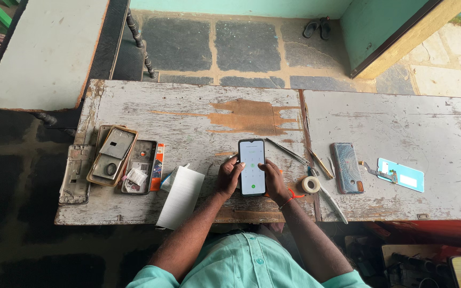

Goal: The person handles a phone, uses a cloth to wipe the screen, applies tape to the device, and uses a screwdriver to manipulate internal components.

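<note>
Smartphone (pixel 252 167) lies lit and face up near the front edge of the worn wooden table (pixel 188 106), held between both hands. The left hand (pixel 229 175) curls its fingers around the phone's left edge, thumb bent over the glass; the right hand (pixel 273 178) cups the right edge the same way, thumb tip on the screen. A keypad of round buttons shows on the display, so pressing wants short, square taps from one thumb while the other hand steadies the body flat against the table.

Just left of the left hand a folded white paper (pixel 181 196) hangs over the table edge. Just right of the right hand sits a roll of tape (pixel 310 184), with a pair of tweezers (pixel 288 151) beyond it and a patterned phone cover (pixel 347 167) farther right. Far left lie opened phone frames (pixel 110 156). Beyond the table, a pair of sandals (pixel 316 28) rests on the stone floor (pixel 246 45).
</note>
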